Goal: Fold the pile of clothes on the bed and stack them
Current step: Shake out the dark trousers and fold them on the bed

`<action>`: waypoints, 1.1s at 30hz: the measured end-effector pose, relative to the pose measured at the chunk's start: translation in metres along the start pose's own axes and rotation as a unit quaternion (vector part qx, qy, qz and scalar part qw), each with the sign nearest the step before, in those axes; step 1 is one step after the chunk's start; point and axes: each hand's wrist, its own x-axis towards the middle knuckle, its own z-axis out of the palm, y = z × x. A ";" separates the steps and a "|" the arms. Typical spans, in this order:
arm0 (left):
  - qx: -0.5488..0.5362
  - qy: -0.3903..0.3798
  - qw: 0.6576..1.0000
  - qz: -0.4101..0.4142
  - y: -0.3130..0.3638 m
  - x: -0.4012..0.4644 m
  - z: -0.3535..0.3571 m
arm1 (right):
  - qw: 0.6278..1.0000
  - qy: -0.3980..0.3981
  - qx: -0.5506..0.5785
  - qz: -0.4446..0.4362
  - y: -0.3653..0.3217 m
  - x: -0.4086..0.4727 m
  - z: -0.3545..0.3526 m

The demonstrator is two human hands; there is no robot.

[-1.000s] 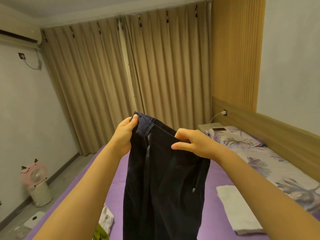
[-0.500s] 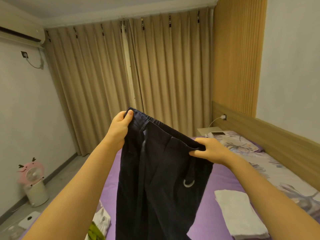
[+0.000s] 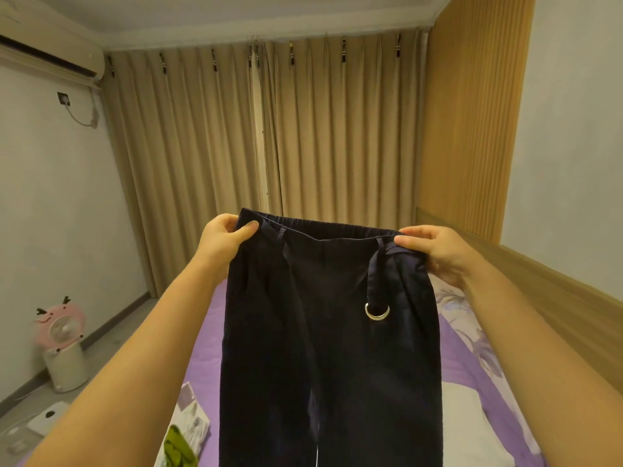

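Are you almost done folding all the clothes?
Not yet. One folded white piece already lies on the bed. The left hand and right hand hold the dark trousers up by the waistband, unfolded. Loose clothes still wait below.

We see a purple-sheeted bed [image 3: 209, 335]; on it lie a folded white cloth [image 3: 472, 429], a floral pillow [image 3: 448, 298], and white-and-green garments [image 3: 188, 436].
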 end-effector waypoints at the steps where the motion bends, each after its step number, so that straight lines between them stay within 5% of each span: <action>1: -0.001 0.006 1.000 -0.004 0.000 -0.001 0.003 | 0.999 -0.011 0.047 0.009 -0.001 0.000 0.003; 4: 0.124 0.013 0.992 0.028 -0.005 -0.004 0.009 | 0.996 -0.001 0.086 0.016 -0.003 -0.002 0.005; 7: 0.249 0.008 0.967 0.057 -0.005 -0.005 0.012 | 0.991 0.101 -0.080 -0.046 -0.007 -0.005 -0.001; 10: 0.214 0.032 0.974 0.068 0.004 -0.005 0.023 | 0.933 0.175 -0.287 -0.131 -0.015 -0.007 0.000; 13: 0.104 0.057 0.990 0.074 0.017 -0.014 0.053 | 0.947 0.226 -0.195 -0.122 -0.023 -0.013 0.021; 17: 0.034 0.023 0.993 0.114 0.027 -0.040 0.101 | 0.992 0.081 0.083 -0.047 -0.034 -0.030 0.065; 22: -0.006 -0.016 0.988 0.155 0.028 -0.064 0.128 | 0.992 0.041 0.054 -0.108 -0.033 -0.043 0.084; 33: -0.154 -0.103 0.983 0.014 0.029 -0.074 0.126 | 0.982 -0.010 -0.008 -0.186 -0.020 -0.055 0.085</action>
